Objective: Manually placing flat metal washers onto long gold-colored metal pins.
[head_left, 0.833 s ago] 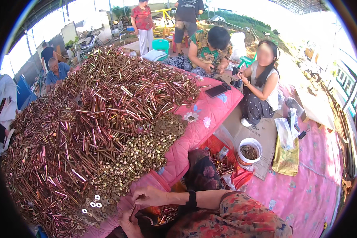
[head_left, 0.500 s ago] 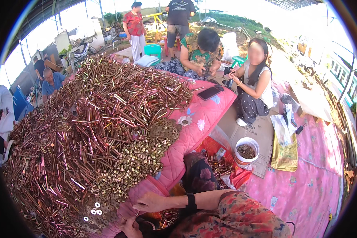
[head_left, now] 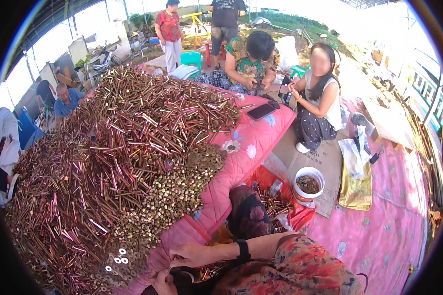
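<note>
My left hand (head_left: 162,281) is at the lower edge, fingers closed and thumb up. Just above it, my right hand (head_left: 191,254), with a dark band at the wrist, has its fingertips drawn together close to the left hand's. Something small seems to sit between the fingers, too small to make out. Beside both hands rises a big pile of thin coppery metal rods or tubes (head_left: 83,182). Small brassy nuts (head_left: 170,196) lie along its near side, with flat washers (head_left: 128,265) lower down, a few of them bright silver.
Pink quilt (head_left: 221,196) lies under the pile, with a phone (head_left: 261,112) on it. A white bucket (head_left: 308,184) of small parts stands on cardboard (head_left: 325,160), near a red bag (head_left: 300,216) and a yellow bag (head_left: 355,189). Several people sit or stand around the pile.
My right hand's fingers have curled in from a more stretched pose and come closer to my left hand. The view has shifted slightly.
</note>
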The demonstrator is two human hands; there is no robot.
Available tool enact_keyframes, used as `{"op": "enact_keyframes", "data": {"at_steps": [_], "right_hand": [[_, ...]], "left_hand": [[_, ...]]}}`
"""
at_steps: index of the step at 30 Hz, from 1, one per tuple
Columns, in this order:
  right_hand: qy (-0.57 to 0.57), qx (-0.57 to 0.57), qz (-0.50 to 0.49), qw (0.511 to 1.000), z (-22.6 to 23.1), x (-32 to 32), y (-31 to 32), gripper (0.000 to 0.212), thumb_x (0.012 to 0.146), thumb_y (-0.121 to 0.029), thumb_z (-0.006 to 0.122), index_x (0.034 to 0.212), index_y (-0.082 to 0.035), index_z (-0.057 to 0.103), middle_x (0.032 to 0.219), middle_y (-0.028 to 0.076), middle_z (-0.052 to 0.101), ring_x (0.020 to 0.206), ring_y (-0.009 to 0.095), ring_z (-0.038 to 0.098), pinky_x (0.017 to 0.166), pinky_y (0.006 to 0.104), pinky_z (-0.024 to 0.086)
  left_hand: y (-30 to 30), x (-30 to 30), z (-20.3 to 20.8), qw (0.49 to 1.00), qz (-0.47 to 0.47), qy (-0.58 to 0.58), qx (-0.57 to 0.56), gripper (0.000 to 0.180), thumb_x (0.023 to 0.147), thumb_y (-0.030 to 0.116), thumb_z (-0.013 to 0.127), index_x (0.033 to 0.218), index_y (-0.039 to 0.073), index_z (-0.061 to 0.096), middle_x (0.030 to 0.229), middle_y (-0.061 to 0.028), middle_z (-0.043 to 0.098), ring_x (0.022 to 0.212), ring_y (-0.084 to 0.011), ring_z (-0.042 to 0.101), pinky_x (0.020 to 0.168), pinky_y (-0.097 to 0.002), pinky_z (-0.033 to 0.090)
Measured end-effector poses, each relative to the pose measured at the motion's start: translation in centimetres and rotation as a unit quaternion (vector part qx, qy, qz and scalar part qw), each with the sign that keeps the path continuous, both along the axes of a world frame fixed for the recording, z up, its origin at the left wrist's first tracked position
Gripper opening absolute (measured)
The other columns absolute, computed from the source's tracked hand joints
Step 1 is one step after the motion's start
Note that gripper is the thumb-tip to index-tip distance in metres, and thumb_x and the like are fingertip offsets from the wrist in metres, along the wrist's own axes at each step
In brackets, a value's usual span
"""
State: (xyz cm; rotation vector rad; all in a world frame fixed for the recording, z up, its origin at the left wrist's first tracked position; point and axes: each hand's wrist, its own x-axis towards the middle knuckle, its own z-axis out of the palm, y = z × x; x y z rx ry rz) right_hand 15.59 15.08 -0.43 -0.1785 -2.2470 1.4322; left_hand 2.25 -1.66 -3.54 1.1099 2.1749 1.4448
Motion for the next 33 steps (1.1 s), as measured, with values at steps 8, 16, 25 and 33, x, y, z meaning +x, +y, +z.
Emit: {"op": "enact_keyframes", "data": {"at_steps": [8,16,25,33], "right_hand": [[-0.026,0.057,-0.02,0.998,0.8,0.1,0.4,0.042,0.09,-0.041,0.051,0.072,-0.004,0.051,0.059,0.017,0.053,0.06,0.039,0.056,0.052,0.0473,0.042],[-0.047,0.079,-0.014,0.996,0.8,0.6,0.4,0.043,0.092,-0.041,0.047,0.074,-0.003,0.055,0.06,0.016,0.053,0.06,0.037,0.056,0.055,0.046,0.043],[-0.007,0.12,-0.021,0.992,0.8,0.6,-0.1,0.032,0.091,-0.035,0.05,0.081,-0.004,0.054,0.067,0.013,0.054,0.06,0.035,0.056,0.053,0.044,0.043],[0.06,0.145,-0.024,0.987,1.3,-0.2,-1.4,0.045,0.093,-0.04,0.043,0.071,-0.004,0.06,0.064,0.02,0.056,0.06,0.038,0.057,0.057,0.0455,0.045]], "left_hand": [[2.5,1.8,3.1,0.883,0.064,-0.436,0.16,0.02,0.067,0.007,0.063,0.057,0.01,0.046,0.049,0.0051,0.035,0.039,-0.0047,0.029,0.037,-0.0202,0.021],[2.2,1.7,3.1,0.885,0.057,-0.437,0.148,0.018,0.066,0.008,0.064,0.057,0.009,0.048,0.047,0.0052,0.036,0.039,-0.0045,0.028,0.037,-0.0211,0.018],[2.2,2.0,3.4,0.876,0.068,-0.449,0.164,0.019,0.065,0.009,0.065,0.058,0.01,0.048,0.049,0.0063,0.037,0.04,-0.004,0.028,0.039,-0.0199,0.018],[0.7,1.3,2.4,0.84,0.071,-0.5,0.199,0.012,0.066,0.002,0.063,0.061,0.003,0.052,0.049,0.0013,0.041,0.037,-0.0054,0.031,0.036,-0.0202,0.02]]}}
